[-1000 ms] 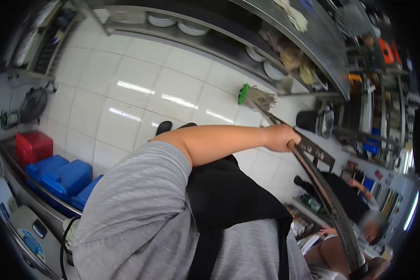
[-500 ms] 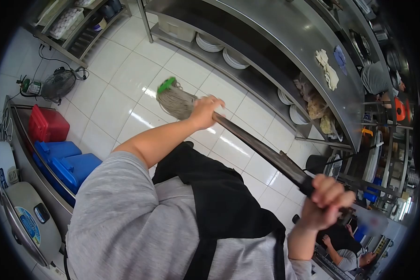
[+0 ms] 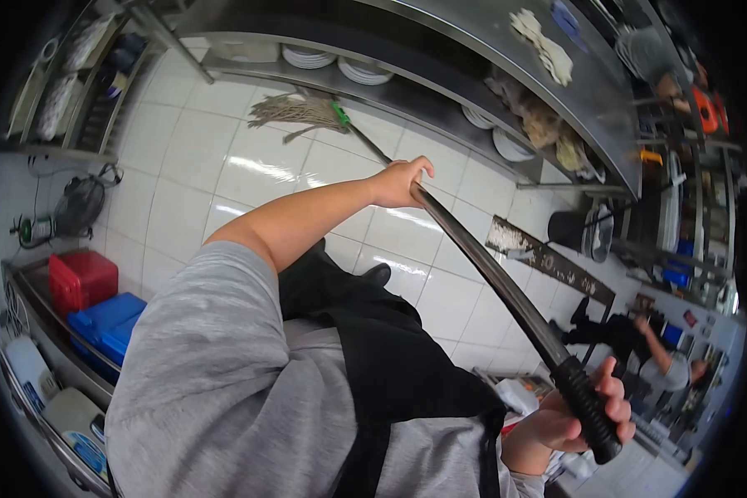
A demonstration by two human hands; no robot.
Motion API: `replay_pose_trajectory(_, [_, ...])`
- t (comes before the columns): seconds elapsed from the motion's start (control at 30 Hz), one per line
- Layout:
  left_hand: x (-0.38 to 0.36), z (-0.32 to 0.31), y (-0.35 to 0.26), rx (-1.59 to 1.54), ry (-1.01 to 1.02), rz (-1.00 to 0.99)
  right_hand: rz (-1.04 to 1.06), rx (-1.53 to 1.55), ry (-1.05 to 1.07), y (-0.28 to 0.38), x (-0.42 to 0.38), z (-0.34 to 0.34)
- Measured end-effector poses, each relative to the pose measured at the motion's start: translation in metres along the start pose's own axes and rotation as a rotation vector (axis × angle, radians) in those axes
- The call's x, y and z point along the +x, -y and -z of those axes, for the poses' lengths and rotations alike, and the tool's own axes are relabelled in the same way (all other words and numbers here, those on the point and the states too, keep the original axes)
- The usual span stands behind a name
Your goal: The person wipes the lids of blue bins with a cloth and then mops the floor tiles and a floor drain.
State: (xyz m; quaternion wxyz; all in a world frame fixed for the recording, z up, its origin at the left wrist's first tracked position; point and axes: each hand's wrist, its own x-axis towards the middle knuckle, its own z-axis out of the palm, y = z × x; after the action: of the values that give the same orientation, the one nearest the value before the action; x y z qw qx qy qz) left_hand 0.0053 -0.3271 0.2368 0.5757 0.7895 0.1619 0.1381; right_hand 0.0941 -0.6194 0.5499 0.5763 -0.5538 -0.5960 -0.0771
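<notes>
Now, the mop shaft (image 3: pixel 491 277) is clasped by the left hand (image 3: pixel 397 183), its black grip (image 3: pixel 585 407) loosely cupped by the right hand (image 3: pixel 566 423).

You're in a kitchen, and it looks like a commercial one rather than a home. A long steel tabletop (image 3: pixel 589 100) runs beside you, with stacks of white plates (image 3: pixel 307 56) on the shelf (image 3: pixel 415 105) under it. You have white tiles (image 3: pixel 174 137) underfoot, crowded metal racks (image 3: pixel 699 195) to the side, and an aproned person (image 3: pixel 668 371) farther back.
</notes>
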Motion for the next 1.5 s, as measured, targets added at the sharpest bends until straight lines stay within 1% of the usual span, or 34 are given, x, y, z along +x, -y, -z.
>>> replay_pose_trajectory(0.03, [0.016,-0.016,-0.005,-0.032,0.053,-0.066,0.001,-0.050,-0.030,0.004,-0.006,0.011])
replay_pose_trajectory(0.07, [0.034,-0.033,-0.011,-0.041,0.081,-0.078,0.003,-0.102,-0.059,0.007,-0.010,0.021])
replay_pose_trajectory(0.1, [0.052,-0.051,-0.018,-0.019,0.206,-0.084,0.029,-0.056,-0.044,0.004,-0.012,0.033])
replay_pose_trajectory(0.13, [0.070,-0.071,-0.026,0.004,0.329,-0.093,0.034,-0.086,-0.033,0.006,-0.016,0.046])
replay_pose_trajectory(0.17, [0.089,-0.095,-0.028,-0.001,0.398,-0.126,0.018,-0.158,-0.085,0.007,-0.019,0.049])
replay_pose_trajectory(0.2, [0.105,-0.120,-0.033,-0.013,0.424,-0.142,0.000,-0.230,-0.135,0.009,-0.022,0.049])
replay_pose_trajectory(0.3, [0.148,-0.188,-0.057,0.073,0.726,-0.163,-0.061,-0.345,-0.152,0.014,-0.031,0.069])
replay_pose_trajectory(0.33, [0.158,-0.210,-0.063,0.062,0.748,-0.179,-0.069,-0.374,-0.154,0.015,-0.034,0.073])
replay_pose_trajectory(0.4, [0.172,-0.254,-0.076,0.165,0.876,-0.282,-0.135,-0.469,-0.236,0.018,-0.041,0.078])
replay_pose_trajectory(0.43, [0.175,-0.274,-0.081,0.179,0.927,-0.263,-0.139,-0.493,-0.263,0.019,-0.045,0.078])
replay_pose_trajectory(0.47, [0.175,-0.292,-0.084,0.175,0.944,-0.276,-0.160,-0.520,-0.251,0.023,-0.051,0.082])
replay_pose_trajectory(0.53, [0.171,-0.327,-0.082,0.030,0.863,-0.400,-0.166,-0.651,-0.225,0.025,-0.057,0.090])
replay_pose_trajectory(0.57, [0.163,-0.347,-0.077,-0.020,0.715,-0.513,-0.166,-0.662,-0.234,0.028,-0.059,0.093])
replay_pose_trajectory(0.6, [0.153,-0.361,-0.078,-0.018,0.721,-0.520,-0.162,-0.648,-0.279,0.033,-0.060,0.095])
replay_pose_trajectory(0.67, [0.135,-0.379,-0.085,-0.176,0.570,-0.521,-0.154,-0.630,-0.325,0.043,-0.059,0.097])
replay_pose_trajectory(0.73, [0.125,-0.383,-0.096,-0.191,0.595,-0.536,-0.131,-0.674,-0.346,0.059,-0.052,0.091])
replay_pose_trajectory(0.77, [0.121,-0.373,-0.108,-0.174,0.689,-0.540,-0.093,-0.695,-0.381,0.065,-0.046,0.082])
replay_pose_trajectory(0.8, [0.116,-0.353,-0.126,-0.157,0.782,-0.541,-0.055,-0.664,-0.345,0.075,-0.038,0.080])
replay_pose_trajectory(0.83, [0.109,-0.330,-0.142,-0.105,0.823,-0.512,0.097,-0.608,-0.383,0.074,-0.025,0.073])
replay_pose_trajectory(0.87, [0.104,-0.310,-0.152,-0.101,0.810,-0.511,0.249,-0.549,-0.422,0.071,-0.013,0.063])
replay_pose_trajectory(0.9, [0.099,-0.291,-0.159,-0.033,0.791,-0.505,0.218,-0.484,-0.290,0.084,-0.014,0.066])
replay_pose_trajectory(0.93, [0.094,-0.272,-0.159,0.034,0.768,-0.496,0.228,-0.467,-0.286,0.088,-0.011,0.058])
replay_pose_trajectory(0.97, [0.091,-0.257,-0.152,0.044,0.744,-0.491,0.222,-0.385,-0.230,0.090,-0.006,0.049])
replay_pose_trajectory(1.03, [0.086,-0.227,-0.125,0.052,0.587,-0.506,0.189,-0.227,-0.083,0.094,-0.004,0.030])
replay_pose_trajectory(1.07, [0.083,-0.213,-0.105,0.064,0.561,-0.498,0.241,-0.126,-0.173,0.085,0.001,0.004])
replay_pose_trajectory(1.13, [0.074,-0.182,-0.065,0.023,0.394,-0.501,0.065,-0.117,-0.065,0.093,-0.006,-0.015])
replay_pose_trajectory(1.23, [0.042,-0.117,-0.031,0.064,0.275,-0.434,0.011,0.067,0.039,0.094,0.003,-0.049])
replay_pose_trajectory(1.27, [0.027,-0.095,-0.024,0.073,0.254,-0.425,-0.004,0.111,0.065,0.095,0.006,-0.059])
replay_pose_trajectory(1.33, [-0.009,-0.053,-0.017,0.101,0.191,-0.327,0.006,0.189,0.052,0.096,0.011,-0.077])
replay_pose_trajectory(1.4, [-0.046,-0.016,-0.009,0.127,0.146,-0.335,0.036,0.396,0.154,0.097,0.019,-0.086])
replay_pose_trajectory(1.43, [-0.065,0.000,-0.008,0.139,0.062,-0.325,0.019,0.416,0.187,0.102,0.025,-0.089])
replay_pose_trajectory(1.47, [-0.085,0.015,-0.008,0.150,-0.019,-0.315,0.022,0.499,0.201,0.102,0.030,-0.094])
replay_pose_trajectory(1.5, [-0.104,0.030,-0.005,0.173,-0.065,-0.271,-0.002,0.538,0.239,0.102,0.033,-0.097])
